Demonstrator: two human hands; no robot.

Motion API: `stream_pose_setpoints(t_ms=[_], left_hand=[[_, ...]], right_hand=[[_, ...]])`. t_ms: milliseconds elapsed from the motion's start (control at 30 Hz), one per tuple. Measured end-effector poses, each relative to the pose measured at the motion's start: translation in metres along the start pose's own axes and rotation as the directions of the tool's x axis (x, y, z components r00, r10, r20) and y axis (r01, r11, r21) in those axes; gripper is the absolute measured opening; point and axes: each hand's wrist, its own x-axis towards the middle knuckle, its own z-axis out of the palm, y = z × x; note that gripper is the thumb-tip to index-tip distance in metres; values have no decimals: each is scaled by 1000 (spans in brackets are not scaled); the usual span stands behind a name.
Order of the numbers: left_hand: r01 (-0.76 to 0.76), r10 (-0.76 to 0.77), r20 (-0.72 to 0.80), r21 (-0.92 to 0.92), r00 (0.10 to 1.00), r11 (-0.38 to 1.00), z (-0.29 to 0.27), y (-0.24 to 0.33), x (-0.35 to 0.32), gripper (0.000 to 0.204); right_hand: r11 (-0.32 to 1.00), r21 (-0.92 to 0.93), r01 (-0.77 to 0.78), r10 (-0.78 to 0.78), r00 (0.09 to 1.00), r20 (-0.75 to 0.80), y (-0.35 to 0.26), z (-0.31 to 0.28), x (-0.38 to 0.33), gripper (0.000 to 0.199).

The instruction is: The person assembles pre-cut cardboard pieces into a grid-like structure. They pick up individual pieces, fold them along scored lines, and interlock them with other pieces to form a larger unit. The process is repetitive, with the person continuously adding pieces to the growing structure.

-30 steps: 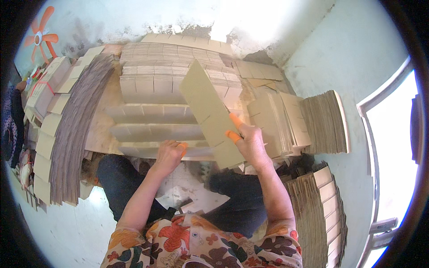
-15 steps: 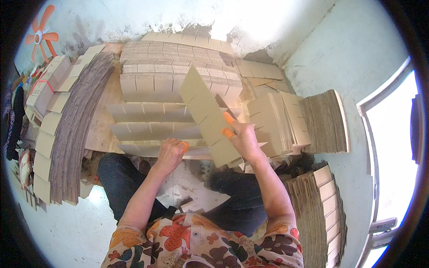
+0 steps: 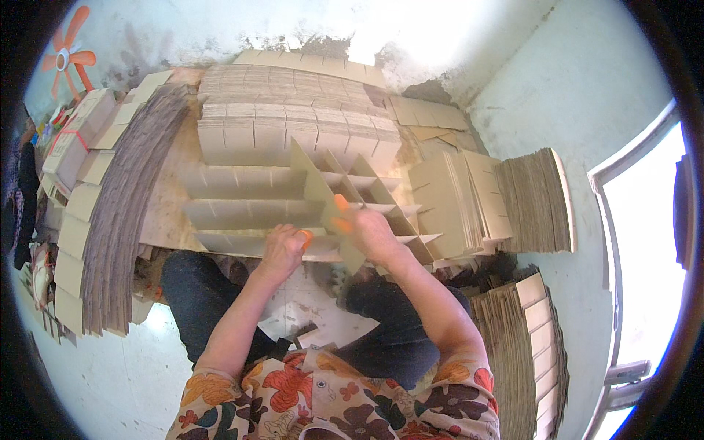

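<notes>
Several long slotted cardboard divider strips (image 3: 246, 213) stand on edge in parallel rows before me. Shorter strips (image 3: 381, 192) cross them at the right, forming a grid of cells. My left hand (image 3: 282, 251), an orange cover on one fingertip, is closed at the top edge of the nearest long strip and seems to pinch it. My right hand (image 3: 372, 235) is slightly blurred, with orange covers on two fingers. It grips a cardboard cross strip (image 3: 314, 180), which stands slanted across the long rows just left of the grid. Whether its slots are engaged is hidden.
Behind the rows lie thick stacks of slotted cardboard (image 3: 293, 132). A tall curved stack (image 3: 136, 198) runs along the left, beside a white box (image 3: 73, 150) and an orange fan (image 3: 64, 59). More stacks (image 3: 535, 202) stand at right, with another pile (image 3: 510, 345) below.
My right hand has moved left and down with the cross strip, bringing it from above the grid down onto the long rows. My left hand has stayed nearly still.
</notes>
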Motion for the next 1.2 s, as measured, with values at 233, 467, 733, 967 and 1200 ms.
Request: stream_pose_setpoints(t_ms=[233,467,733,967,1200], left_hand=[[52,-52,-30,3,998,999,-3,4,2,13],[26,-25,-31,10,999,1000,-7,7,6,15],[73,-77,70,63,995,995,-11,7,2,25],[49,-49,9,63,999,997,-29,18,3,42],[39,-41,13,97,999,994,-31,8,2,43]], right_hand=[[976,-220,0,77,936,345,-22,-31,-1,57],[988,-152,-3,36,976,213,-14,-16,-24,52],[999,-13,-44,45,998,43,18,-4,-42,25],[573,-480,-664,392,737,-551,187,-53,-89,30],[547,-421,-724,583,690,-429,243,-40,-122,44]])
